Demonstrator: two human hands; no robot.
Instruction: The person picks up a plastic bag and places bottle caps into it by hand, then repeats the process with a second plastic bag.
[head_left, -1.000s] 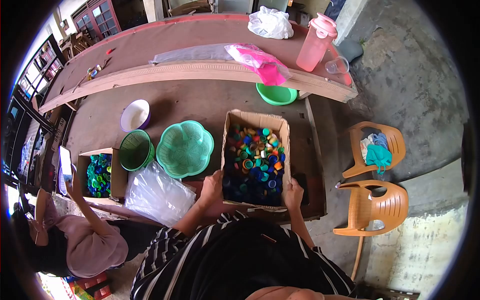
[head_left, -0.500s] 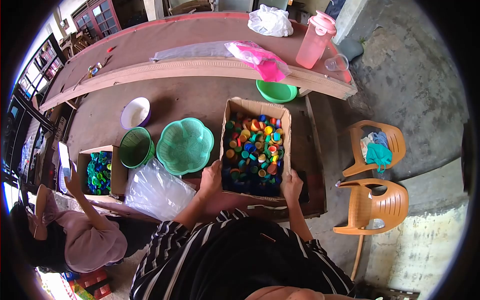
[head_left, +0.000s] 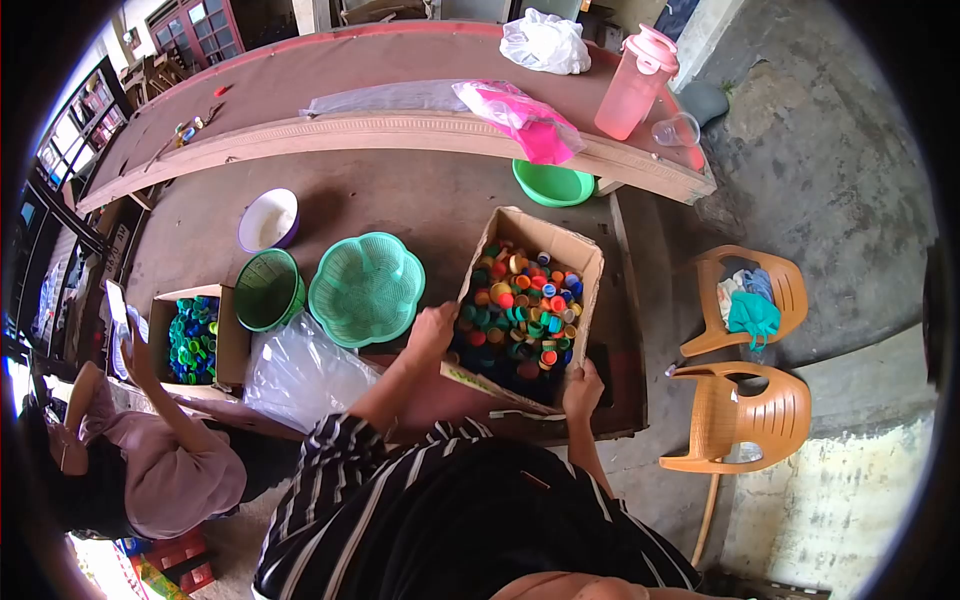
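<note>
A cardboard box (head_left: 590,262) full of mixed coloured bottle caps (head_left: 520,305) sits tilted on the low brown platform, its left side raised. My left hand (head_left: 432,335) grips the box's near left corner. My right hand (head_left: 582,388) holds its near right corner. A green flower-shaped basket (head_left: 367,288) lies just left of the box.
A round green basket (head_left: 268,290), a white and purple bowl (head_left: 268,220) and a clear plastic bag (head_left: 305,370) lie to the left. A second person (head_left: 150,470) sits by a box of green and blue caps (head_left: 192,340). Two orange chairs (head_left: 745,415) stand on the right.
The box has been lifted on its left side and turned clockwise. The caps inside have shifted. My left hand rose with the box's corner.
</note>
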